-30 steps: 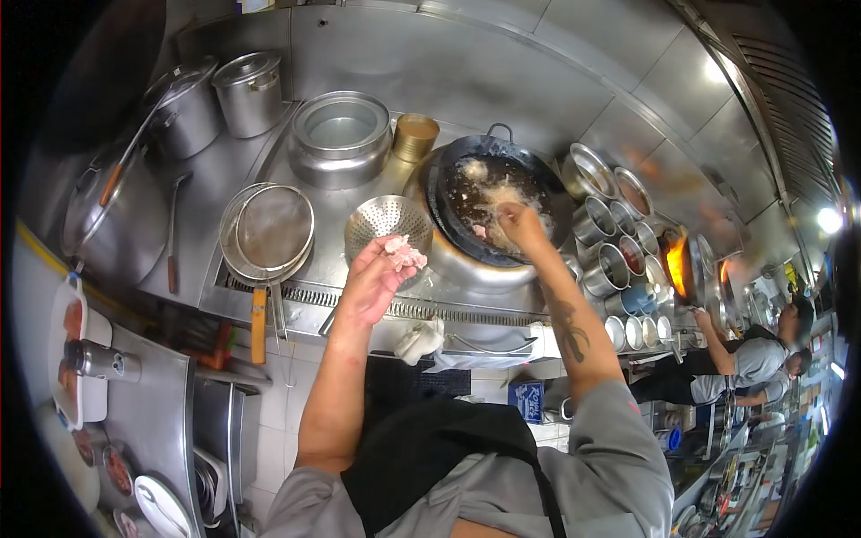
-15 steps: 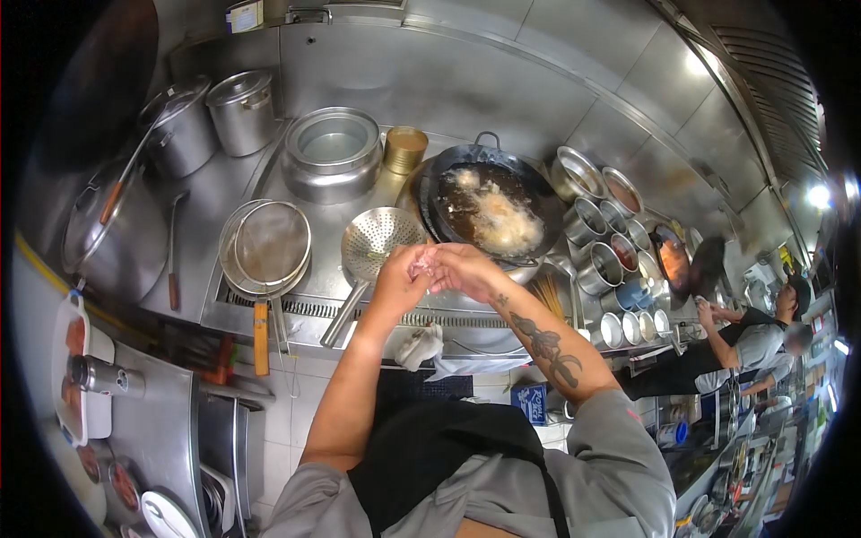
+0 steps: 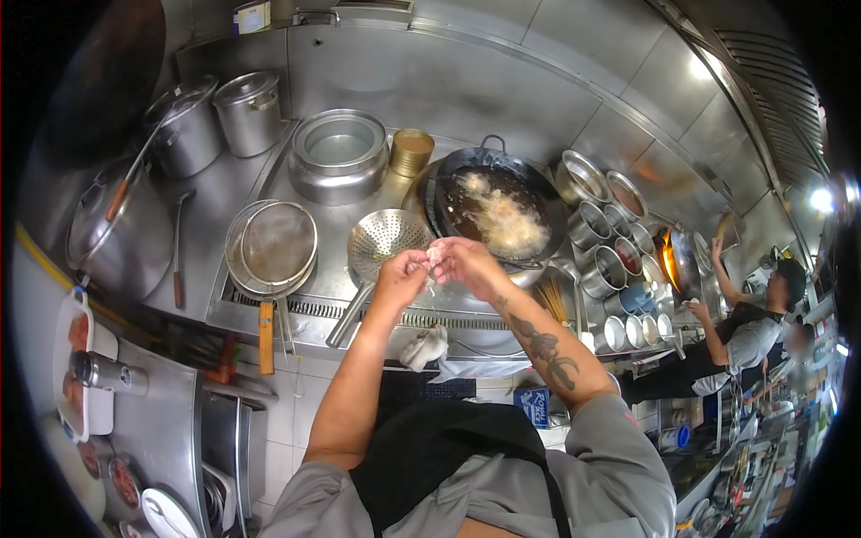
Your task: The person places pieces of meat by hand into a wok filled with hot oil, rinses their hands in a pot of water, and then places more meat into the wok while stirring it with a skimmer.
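Observation:
My left hand (image 3: 401, 280) and my right hand (image 3: 465, 266) meet in front of the stove. Their fingers pinch a small pale pink piece (image 3: 436, 255) that looks like raw meat or seafood; fingers partly cover it. Just behind my left hand lies a perforated ladle (image 3: 384, 235), its handle pointing toward me. To the right of it, beyond my right hand, a black wok (image 3: 457, 160) holds dark oil. Pale, foaming food (image 3: 508, 221) fries in that oil.
Wire strainers (image 3: 280, 242) rest at the left, beside a large metal pot (image 3: 335, 169) and a golden can (image 3: 412, 152). Several metal containers (image 3: 588, 221) line the right side. Farther right, a co-worker (image 3: 753, 332) stands by a flaming wok (image 3: 679, 262).
My hands have drawn slightly apart, showing more of the pink piece. At the right, the co-worker has raised an arm, and flames now rise at the far wok, which is tilted.

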Demonstrator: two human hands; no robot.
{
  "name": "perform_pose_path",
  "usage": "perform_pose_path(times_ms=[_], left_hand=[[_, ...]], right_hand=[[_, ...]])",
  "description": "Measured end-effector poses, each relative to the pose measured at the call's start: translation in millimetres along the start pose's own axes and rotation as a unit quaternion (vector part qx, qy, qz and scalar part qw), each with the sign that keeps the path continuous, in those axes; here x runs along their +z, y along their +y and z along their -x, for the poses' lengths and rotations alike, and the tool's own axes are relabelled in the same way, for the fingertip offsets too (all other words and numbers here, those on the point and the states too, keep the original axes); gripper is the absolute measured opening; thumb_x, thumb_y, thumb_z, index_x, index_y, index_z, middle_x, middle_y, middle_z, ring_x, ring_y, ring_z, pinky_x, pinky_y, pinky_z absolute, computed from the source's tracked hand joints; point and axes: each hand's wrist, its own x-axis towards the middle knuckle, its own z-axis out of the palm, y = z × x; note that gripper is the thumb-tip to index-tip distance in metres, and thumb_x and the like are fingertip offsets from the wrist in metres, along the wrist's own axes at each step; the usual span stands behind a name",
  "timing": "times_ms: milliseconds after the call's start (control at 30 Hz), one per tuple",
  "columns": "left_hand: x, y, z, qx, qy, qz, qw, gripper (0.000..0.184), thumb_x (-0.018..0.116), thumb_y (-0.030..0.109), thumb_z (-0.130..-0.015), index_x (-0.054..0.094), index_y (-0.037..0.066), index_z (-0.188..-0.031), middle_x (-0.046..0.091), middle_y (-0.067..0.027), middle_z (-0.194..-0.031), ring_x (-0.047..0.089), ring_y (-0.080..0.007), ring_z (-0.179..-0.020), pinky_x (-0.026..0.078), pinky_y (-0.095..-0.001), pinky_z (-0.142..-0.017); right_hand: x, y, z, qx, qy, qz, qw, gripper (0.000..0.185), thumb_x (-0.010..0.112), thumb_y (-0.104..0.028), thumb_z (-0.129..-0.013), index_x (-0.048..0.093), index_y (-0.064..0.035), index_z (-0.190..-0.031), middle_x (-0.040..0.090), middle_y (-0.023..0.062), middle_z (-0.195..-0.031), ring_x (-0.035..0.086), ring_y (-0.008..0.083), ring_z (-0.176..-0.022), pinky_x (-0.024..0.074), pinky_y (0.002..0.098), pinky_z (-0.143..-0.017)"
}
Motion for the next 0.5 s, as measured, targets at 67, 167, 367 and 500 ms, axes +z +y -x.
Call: perform_pose_path(times_ms=[67, 167, 367, 500], left_hand=[[1.2, -0.1, 0.9, 0.003, -0.013, -0.015, 1.000, 0.016, 0.057, 0.004, -0.087, 0.062, 0.000, -0.102, 0.064, -0.0034, -0.084, 0.057, -0.0076, -0.070, 0.047, -0.0216, -0.056], [5.0, 0.7, 2.9, -0.018, -0.014, 0.012, 1.000, 0.019, 0.056, 0.004, -0.088, 0.061, 0.000, -0.105, 0.064, -0.0042, -0.087, 0.057, -0.0084, -0.072, 0.047, -0.0227, -0.057], [-20.4, 15.2, 2.0, -0.149, 0.047, 0.231, 0.960, 0.022, 0.053, 0.003, -0.085, 0.056, 0.003, -0.107, 0.055, -0.0009, -0.081, 0.048, -0.0085, -0.062, 0.042, -0.0230, -0.053], [-34.3, 12.2, 7.6, -0.152, 0.054, 0.306, 0.938, 0.017, 0.047, 0.009, -0.090, 0.056, 0.009, -0.105, 0.043, 0.0026, -0.067, 0.037, -0.0057, -0.053, 0.031, -0.0207, -0.042]], right_hand=[[-1.4, 15.6, -2.2, -0.082, -0.007, 0.158, 0.984, 0.022, 0.051, -0.016, -0.092, 0.058, 0.0003, -0.104, 0.060, 0.0042, -0.079, 0.058, 0.0113, -0.065, 0.0495, 0.0254, -0.056], [-3.5, 25.3, -1.9, -0.074, -0.010, 0.326, 0.942, 0.021, 0.050, -0.016, -0.094, 0.056, 0.0000, -0.107, 0.061, 0.0056, -0.089, 0.059, 0.0103, -0.070, 0.0497, 0.0239, -0.057], [-31.5, -19.5, 21.5, -0.034, 0.051, 0.080, 0.995, 0.015, 0.053, -0.017, -0.093, 0.059, -0.0066, -0.102, 0.053, -0.0025, -0.074, 0.049, 0.0070, -0.058, 0.0430, 0.0215, -0.049], [-59.7, -69.4, 35.4, -0.089, 0.168, 0.132, 0.973, 0.030, 0.049, -0.039, -0.095, 0.058, -0.0138, -0.081, 0.043, -0.0066, -0.058, 0.037, 0.0044, -0.046, 0.0322, 0.0186, -0.040]])
